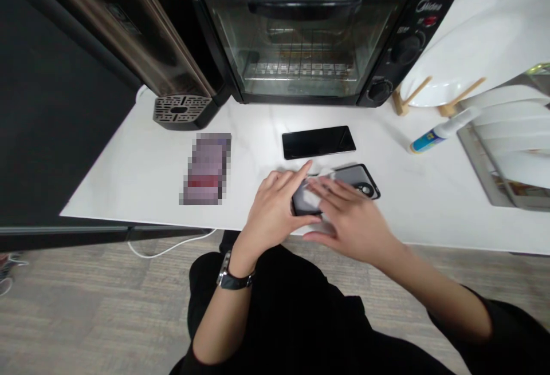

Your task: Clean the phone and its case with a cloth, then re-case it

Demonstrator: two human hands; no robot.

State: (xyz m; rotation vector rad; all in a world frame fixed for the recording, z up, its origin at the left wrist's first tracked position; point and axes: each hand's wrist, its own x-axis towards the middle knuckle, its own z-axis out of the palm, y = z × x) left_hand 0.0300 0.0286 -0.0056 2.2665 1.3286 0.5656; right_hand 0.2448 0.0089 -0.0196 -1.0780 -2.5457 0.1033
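Facing a "Midea" oven (pixel 318 48), left hand (pixel 275 210) clamps a phone case (pixel 351 176); right hand (pixel 354 223) blurred, grip unclear.

There is one counter (pixel 141 169) and two hands, one left hand (pixel 275 208) and one right hand (pixel 356 223), with one wristwatch (pixel 235 281) between them. Count one smartphone (pixel 318 142), one phone case (pixel 352 177) and what looks like one white wipe (pixel 313 196), though motion blurs it. There is one pixelated rectangular item (pixel 206 169), one spray bottle (pixel 444 130), one toaster oven (pixel 301 48) with two control knobs (pixel 407 47) showing, one drip tray (pixel 183 109), two wooden pegs (pixel 470 89), at least three white plates (pixel 472 48) and one long white cable (pixel 176 246).
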